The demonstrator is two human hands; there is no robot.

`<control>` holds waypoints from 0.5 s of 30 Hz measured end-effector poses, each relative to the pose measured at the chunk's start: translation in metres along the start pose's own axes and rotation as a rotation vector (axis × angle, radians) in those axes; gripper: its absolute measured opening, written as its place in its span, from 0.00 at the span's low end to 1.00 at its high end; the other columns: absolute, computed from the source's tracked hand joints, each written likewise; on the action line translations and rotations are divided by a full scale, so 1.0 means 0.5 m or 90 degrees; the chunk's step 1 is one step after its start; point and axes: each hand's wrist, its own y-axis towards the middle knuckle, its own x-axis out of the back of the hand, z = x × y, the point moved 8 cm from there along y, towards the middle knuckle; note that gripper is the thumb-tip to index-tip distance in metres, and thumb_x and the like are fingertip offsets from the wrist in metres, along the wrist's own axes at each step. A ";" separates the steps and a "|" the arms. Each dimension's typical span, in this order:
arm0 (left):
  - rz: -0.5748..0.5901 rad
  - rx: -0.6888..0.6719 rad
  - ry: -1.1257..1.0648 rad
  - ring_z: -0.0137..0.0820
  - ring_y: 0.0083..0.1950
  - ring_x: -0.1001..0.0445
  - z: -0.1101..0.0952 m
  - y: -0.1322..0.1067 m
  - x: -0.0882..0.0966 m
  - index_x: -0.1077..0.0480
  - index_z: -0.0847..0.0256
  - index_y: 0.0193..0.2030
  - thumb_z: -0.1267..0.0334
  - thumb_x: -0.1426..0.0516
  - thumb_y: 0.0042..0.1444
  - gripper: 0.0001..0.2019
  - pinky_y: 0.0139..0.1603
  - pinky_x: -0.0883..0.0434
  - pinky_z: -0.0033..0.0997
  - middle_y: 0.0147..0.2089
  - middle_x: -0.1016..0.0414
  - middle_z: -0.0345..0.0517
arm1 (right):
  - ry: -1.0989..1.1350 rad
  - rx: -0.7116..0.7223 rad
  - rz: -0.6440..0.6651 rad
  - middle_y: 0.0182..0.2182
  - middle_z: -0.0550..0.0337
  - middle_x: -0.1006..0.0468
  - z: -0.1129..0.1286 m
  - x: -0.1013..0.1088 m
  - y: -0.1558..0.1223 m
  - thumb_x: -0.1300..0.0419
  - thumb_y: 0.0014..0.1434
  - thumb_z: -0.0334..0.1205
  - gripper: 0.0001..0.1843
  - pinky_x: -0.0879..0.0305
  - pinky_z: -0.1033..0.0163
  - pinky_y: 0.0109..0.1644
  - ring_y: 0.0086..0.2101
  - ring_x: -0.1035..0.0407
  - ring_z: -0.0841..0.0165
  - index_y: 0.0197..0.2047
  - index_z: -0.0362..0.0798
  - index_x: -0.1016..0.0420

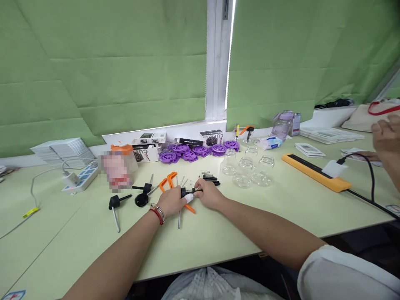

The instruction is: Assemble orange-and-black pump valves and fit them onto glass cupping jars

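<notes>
My left hand [171, 201] and my right hand [209, 194] meet over the table's middle, both closed on a small black part [188, 192] held between them. A white bandage wraps my left thumb tip. Under and around the hands lie orange clips [168, 181], thin metal rods [180, 216] and small black pieces [211, 180]. To the left lie black-handled tools [116, 203] and a black round piece [141, 200].
Several clear glass jars [246, 170] stand right of the hands. Purple plastic wheels [190, 153] and small boxes [149, 138] line the back edge. A power strip [80, 177] lies left, an orange bar [315, 171] with a plugged cable right. Another person's hand [386, 137] shows at far right.
</notes>
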 end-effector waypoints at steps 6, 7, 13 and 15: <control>0.006 0.026 -0.086 0.39 0.34 0.26 0.022 -0.022 0.005 0.34 0.58 0.34 0.40 0.49 0.50 0.22 0.27 0.37 0.31 0.35 0.24 0.47 | 0.021 0.005 0.021 0.30 0.61 0.26 -0.001 0.002 -0.007 0.38 0.51 0.33 0.08 0.41 0.66 0.34 0.30 0.34 0.70 0.36 0.47 0.30; 0.010 0.030 -0.101 0.38 0.34 0.26 0.027 -0.026 0.005 0.33 0.58 0.34 0.40 0.48 0.49 0.22 0.27 0.37 0.30 0.34 0.24 0.46 | 0.018 0.001 0.032 0.29 0.61 0.27 -0.002 0.003 -0.009 0.37 0.51 0.34 0.07 0.41 0.66 0.33 0.29 0.35 0.71 0.35 0.46 0.30; 0.012 0.055 -0.103 0.37 0.33 0.26 0.047 -0.037 0.012 0.33 0.57 0.31 0.39 0.46 0.45 0.22 0.26 0.39 0.31 0.33 0.25 0.45 | -0.031 -0.062 0.045 0.26 0.60 0.27 -0.025 0.051 -0.007 0.36 0.48 0.37 0.05 0.43 0.67 0.27 0.26 0.35 0.71 0.28 0.46 0.28; -0.003 0.074 -0.072 0.38 0.32 0.27 0.051 -0.038 0.019 0.34 0.57 0.31 0.38 0.46 0.45 0.22 0.26 0.39 0.32 0.33 0.25 0.46 | -0.058 -0.071 0.029 0.25 0.60 0.26 -0.033 0.073 -0.002 0.36 0.45 0.36 0.05 0.43 0.67 0.27 0.26 0.35 0.70 0.27 0.46 0.27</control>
